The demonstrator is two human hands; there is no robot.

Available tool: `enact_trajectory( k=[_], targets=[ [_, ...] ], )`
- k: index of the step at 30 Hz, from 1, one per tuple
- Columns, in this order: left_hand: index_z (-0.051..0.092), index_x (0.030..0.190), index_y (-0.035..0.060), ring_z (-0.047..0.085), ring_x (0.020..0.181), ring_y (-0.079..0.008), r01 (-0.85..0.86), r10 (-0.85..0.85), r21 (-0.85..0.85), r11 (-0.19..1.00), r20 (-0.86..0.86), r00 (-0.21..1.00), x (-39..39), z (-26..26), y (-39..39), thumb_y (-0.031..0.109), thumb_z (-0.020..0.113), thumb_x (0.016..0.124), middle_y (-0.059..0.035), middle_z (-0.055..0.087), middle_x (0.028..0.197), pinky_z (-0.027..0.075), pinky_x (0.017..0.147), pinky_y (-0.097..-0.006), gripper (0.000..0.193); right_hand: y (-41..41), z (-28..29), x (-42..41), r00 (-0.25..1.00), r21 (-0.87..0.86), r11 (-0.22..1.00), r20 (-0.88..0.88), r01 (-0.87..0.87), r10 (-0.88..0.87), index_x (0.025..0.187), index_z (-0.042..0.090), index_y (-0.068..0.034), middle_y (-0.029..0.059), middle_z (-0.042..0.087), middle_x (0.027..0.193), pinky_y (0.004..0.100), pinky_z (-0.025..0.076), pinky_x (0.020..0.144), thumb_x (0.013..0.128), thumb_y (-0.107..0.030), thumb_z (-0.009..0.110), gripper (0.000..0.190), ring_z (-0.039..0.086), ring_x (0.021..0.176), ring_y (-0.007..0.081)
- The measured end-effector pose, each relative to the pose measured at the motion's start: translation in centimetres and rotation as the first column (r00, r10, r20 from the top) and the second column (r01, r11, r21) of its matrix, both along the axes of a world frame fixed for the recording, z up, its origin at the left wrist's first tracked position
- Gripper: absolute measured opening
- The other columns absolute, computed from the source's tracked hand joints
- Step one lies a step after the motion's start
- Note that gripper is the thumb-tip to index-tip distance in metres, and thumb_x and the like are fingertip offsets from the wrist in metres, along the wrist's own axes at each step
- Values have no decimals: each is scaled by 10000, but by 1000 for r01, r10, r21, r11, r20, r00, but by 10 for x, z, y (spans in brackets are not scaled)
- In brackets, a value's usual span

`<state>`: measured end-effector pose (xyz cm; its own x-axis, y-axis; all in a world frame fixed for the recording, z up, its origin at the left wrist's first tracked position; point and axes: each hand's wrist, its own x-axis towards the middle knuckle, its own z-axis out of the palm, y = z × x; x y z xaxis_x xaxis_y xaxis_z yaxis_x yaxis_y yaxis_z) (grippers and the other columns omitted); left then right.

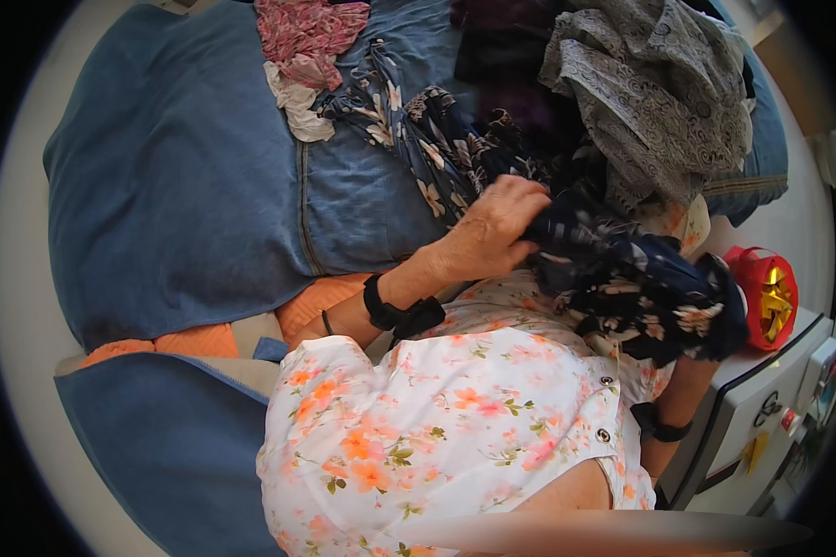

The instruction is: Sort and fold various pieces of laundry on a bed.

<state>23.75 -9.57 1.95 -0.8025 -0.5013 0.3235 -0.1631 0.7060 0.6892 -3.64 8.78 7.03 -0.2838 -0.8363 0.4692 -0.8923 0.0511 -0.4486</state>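
Note:
A dark blue floral cloth (425, 150) runs in a twisted length across the bed, and its bunched end (658, 299) hangs at my right side. My left hand (498, 219), slightly blurred, has its curled fingers and thumb against the cloth; whether they grip it is unclear. The bunch covers my right hand, so only the forearm (690, 383) with its black wrist strap shows below. A similar black strap (400, 317) is around my left wrist. My white floral garment (418, 418) fills the lower middle.
Blue bedding (181, 174) with dark stripes spreads before me, with orange quilted fabric (198, 341) between its folds. A grey paisley cloth (655, 97), pink patterned cloth (310, 35) and dark purple cloth (508, 76) lie on it. At right, a red container (766, 299) stands on a white cabinet (731, 418).

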Motion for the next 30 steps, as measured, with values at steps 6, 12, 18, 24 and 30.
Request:
enact_trajectory(
  k=[6,12,18,24,30],
  targets=[
    [307,1326,-53,318,1250,-408,-282,331,-269,921,155,931,8,-23,0,73,754,551,-259,298,1373,259,1032,-480,903,54,18,-4,984,-81,980,3,180,-181,1129,584,30,140,634,1045,309,460,833,794,-108,610,363,615,913,227],
    [308,1353,-25,334,1244,-407,-316,349,-195,929,173,921,4,-19,-8,130,778,559,-234,298,1399,272,1041,-447,936,85,27,-4,955,-113,950,-25,292,-297,1140,577,21,145,625,1058,309,460,842,797,-105,608,367,609,929,230],
    [388,1311,-13,441,1172,-388,-115,116,-19,993,83,990,-35,7,-14,148,745,650,-243,397,1327,345,999,-432,768,107,39,-4,910,-144,908,-75,394,-407,1152,569,12,151,616,1072,308,460,852,801,-101,605,371,604,946,234],
    [434,1289,50,572,968,-378,203,-237,157,966,241,941,-70,5,-13,51,661,708,-208,548,1129,480,815,-379,624,124,47,-4,866,-169,870,-125,463,-485,1163,562,4,156,607,1085,307,460,861,804,-98,603,375,598,963,237],
    [636,951,-9,647,746,-214,123,-116,429,895,-42,992,-78,8,-13,-59,556,758,-111,664,837,497,677,-291,214,139,55,-9,814,-189,835,-195,516,-547,1175,554,-5,162,598,1099,306,459,871,808,-94,600,380,593,980,241]
  ],
)
